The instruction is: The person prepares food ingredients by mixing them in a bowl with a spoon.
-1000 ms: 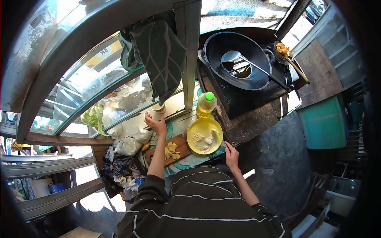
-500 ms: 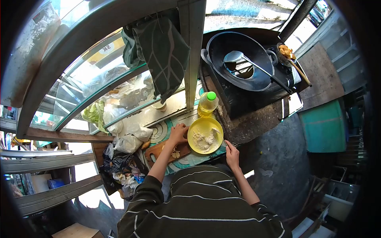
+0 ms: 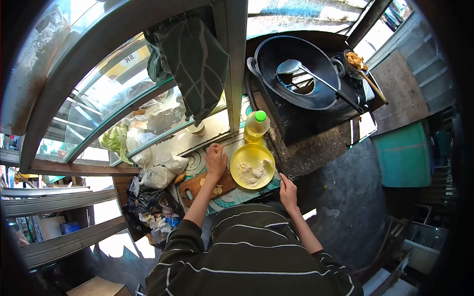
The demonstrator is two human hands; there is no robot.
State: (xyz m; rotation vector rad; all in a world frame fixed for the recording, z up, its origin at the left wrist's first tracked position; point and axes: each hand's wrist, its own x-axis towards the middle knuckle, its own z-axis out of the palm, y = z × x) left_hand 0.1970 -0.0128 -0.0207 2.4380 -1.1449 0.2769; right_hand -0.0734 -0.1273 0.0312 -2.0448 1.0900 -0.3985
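My left hand point(image 3: 216, 160) is over the far edge of a wooden cutting board point(image 3: 198, 185), its fingers curled; what they hold, if anything, is hidden. Pale sliced pieces point(image 3: 217, 190) lie on the board under my wrist. Just right of that hand stands a yellow bowl point(image 3: 235, 173) with white flour-like powder point(image 3: 253, 173) in it and what looks like a spoon at its right side. My right hand point(image 3: 288, 192) is closed beside the bowl, around a thin thing I cannot make out. Behind the bowl stands an oil bottle point(image 3: 255, 129) with a green cap.
A large black wok point(image 3: 318, 96) with a ladle point(image 3: 291, 67) in it sits on the stove at the back right. Fried food point(image 3: 355, 61) rests in a strainer beside it. A glass case point(image 3: 143, 106), a hanging cloth point(image 3: 197, 64) and plastic bags point(image 3: 158, 178) are on the left.
My left hand has moved away from the bowl's rim, to the left and slightly farther back, and its fingers have curled. My right hand stays beside the bowl.
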